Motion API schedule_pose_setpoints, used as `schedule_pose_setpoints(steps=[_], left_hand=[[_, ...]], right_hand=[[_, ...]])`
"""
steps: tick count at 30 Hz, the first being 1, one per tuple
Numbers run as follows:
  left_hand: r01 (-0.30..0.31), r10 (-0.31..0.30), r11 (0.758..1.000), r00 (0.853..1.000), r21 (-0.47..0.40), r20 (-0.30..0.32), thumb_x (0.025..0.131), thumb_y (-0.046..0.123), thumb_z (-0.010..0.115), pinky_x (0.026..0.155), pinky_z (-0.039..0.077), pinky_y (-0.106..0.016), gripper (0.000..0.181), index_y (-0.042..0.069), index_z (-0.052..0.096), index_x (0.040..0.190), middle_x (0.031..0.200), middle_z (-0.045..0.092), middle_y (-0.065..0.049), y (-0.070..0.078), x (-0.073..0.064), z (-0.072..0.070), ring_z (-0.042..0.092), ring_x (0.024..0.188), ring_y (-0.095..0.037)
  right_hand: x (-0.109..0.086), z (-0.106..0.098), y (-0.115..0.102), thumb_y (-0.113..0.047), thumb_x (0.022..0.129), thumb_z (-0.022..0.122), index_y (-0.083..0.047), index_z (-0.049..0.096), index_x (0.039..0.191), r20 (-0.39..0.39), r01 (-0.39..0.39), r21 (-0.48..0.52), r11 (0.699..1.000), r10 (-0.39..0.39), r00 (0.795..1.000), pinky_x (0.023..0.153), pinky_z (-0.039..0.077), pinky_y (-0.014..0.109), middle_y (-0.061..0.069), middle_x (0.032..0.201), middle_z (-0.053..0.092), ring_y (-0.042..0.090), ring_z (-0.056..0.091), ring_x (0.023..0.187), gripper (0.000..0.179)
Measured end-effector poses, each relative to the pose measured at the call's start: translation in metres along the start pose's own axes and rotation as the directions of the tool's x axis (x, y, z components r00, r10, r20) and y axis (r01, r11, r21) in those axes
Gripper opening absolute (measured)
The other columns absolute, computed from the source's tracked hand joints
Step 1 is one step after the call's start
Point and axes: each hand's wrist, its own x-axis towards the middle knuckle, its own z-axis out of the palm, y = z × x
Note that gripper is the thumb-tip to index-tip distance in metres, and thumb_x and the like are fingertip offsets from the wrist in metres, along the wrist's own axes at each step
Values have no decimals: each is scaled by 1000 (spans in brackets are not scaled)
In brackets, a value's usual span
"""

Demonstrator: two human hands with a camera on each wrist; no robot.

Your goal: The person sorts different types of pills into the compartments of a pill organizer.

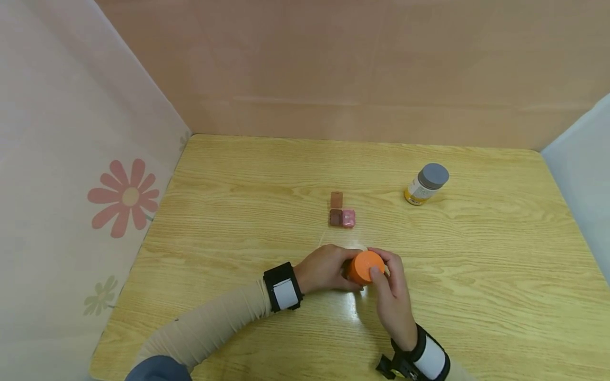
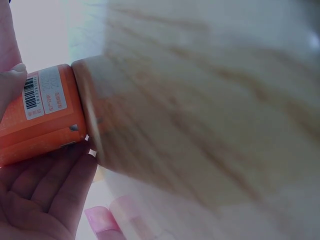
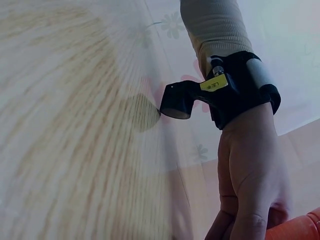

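Observation:
An orange bottle (image 1: 367, 265) with an orange round lid stands between the two hands in the head view. My left hand (image 1: 326, 269) grips its side, thumb and fingers on opposite sides. At the lid, my right hand (image 1: 395, 299) has its thumb on top near the edge and its fingers along the far side. The left wrist view shows the bottle's barcode label (image 2: 42, 95) and its base at the table surface, with left-hand fingers (image 2: 50, 195) along it. In the right wrist view, the left hand (image 3: 252, 175) reaches to the bottle (image 3: 300, 229) at the lower corner.
Beyond the hands lie a brown piece (image 1: 336, 199), a dark brown square piece (image 1: 335, 217) and a pink square piece (image 1: 349, 218). A bottle with a grey lid (image 1: 426, 185) stands at the back right of the wooden table (image 1: 495, 254). Cloth walls enclose the left, back and right.

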Motion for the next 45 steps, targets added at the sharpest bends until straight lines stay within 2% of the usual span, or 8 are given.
schedule_pose_setpoints(steps=[9, 16, 20, 25, 30, 34, 39, 45], left_hand=[[9, -9, 1000, 1000, -16, 2, 82, 28, 87, 78, 46, -11, 52, 14, 68, 129, 110, 72, 9, 1, -1, 0, 57, 87, 2], [7, -7, 1000, 1000, -1, 0, 83, 29, 87, 75, 45, -11, 51, 14, 69, 128, 107, 72, 9, 2, -1, 0, 56, 84, 2], [-1, 1, 1000, 1000, 1, 2, 83, 29, 87, 75, 45, -11, 49, 14, 69, 126, 106, 72, 9, 3, -1, 0, 56, 83, 2], [2, -2, 1000, 1000, -14, 4, 85, 28, 85, 76, 46, -10, 49, 13, 68, 129, 110, 72, 8, 2, -2, 0, 57, 85, 2], [6, -6, 1000, 1000, -3, 2, 83, 28, 87, 76, 45, -11, 52, 14, 68, 130, 110, 72, 8, 2, -1, 0, 56, 85, 1], [-9, 9, 1000, 1000, 8, -7, 83, 28, 87, 77, 46, -10, 50, 13, 69, 127, 109, 72, 8, 1, -1, 0, 57, 85, 3], [-1, 1, 1000, 1000, 6, 2, 85, 29, 85, 79, 46, -11, 52, 13, 67, 131, 113, 72, 6, 1, -1, 0, 58, 88, 2], [15, -15, 1000, 1000, 3, 13, 86, 29, 84, 87, 47, -13, 55, 14, 65, 136, 120, 72, 5, 1, -1, 0, 59, 95, 1]], right_hand=[[0, 2, -1, 13, 95, 58, 9, 35, 137, -64, -129, 16, 992, 130, 989, 97, 39, 24, 10, 124, 43, 21, 43, 115, 48], [-1, 2, 0, 9, 102, 48, 11, 46, 131, -29, -42, -2, 999, 42, 999, 94, 46, 19, 12, 128, 47, 19, 46, 118, 29], [-2, 0, -1, 5, 106, 42, 8, 47, 142, -11, -23, -60, 998, 22, 1000, 92, 43, 17, 8, 129, 45, 18, 43, 119, 37], [-1, 2, -1, 10, 98, 56, 1, 34, 150, -53, -111, -44, 993, 109, 993, 94, 41, 21, 6, 123, 44, 19, 41, 115, 57], [-1, 3, 1, 13, 96, 57, 11, 38, 134, -47, -79, 14, 997, 79, 996, 98, 40, 24, 10, 128, 44, 21, 43, 118, 43], [-2, 1, 1, 10, 102, 48, 11, 44, 140, -7, -20, -1, 1000, 20, 1000, 95, 45, 18, 12, 131, 43, 19, 43, 119, 39], [-1, 0, -1, 11, 95, 60, 0, 35, 151, -33, -109, -52, 993, 107, 994, 95, 41, 18, 7, 125, 43, 19, 41, 116, 62], [1, 1, -1, 14, 84, 73, 6, 37, 135, -66, -166, -55, 985, 162, 985, 96, 39, 25, 7, 128, 46, 22, 41, 119, 62]])
